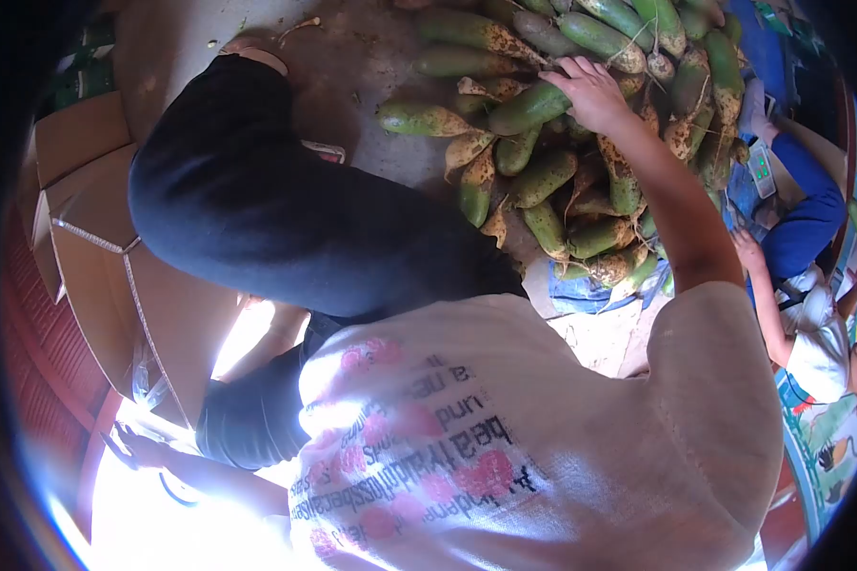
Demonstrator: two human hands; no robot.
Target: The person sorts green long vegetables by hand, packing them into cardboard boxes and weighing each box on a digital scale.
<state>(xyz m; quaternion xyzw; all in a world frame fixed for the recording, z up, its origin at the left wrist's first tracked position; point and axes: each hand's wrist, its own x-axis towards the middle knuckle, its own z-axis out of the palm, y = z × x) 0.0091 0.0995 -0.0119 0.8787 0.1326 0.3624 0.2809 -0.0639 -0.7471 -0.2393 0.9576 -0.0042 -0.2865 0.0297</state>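
My right hand reaches over the heap, its fingers curled on the end of a green radish at the top left of the pile. Around it lie many more green radishes, with soil-stained, pale root ends and thin tails. My left hand is at the lower left in strong glare. Its fingers look spread, close to the lower edge of an opened cardboard box, and nothing shows in them.
A crumpled blue sheet lies under the heap's near side. At the right sits another person, next to a device with green digits. My bent dark-clad leg lies between box and radishes. Loose bits dot the concrete floor.
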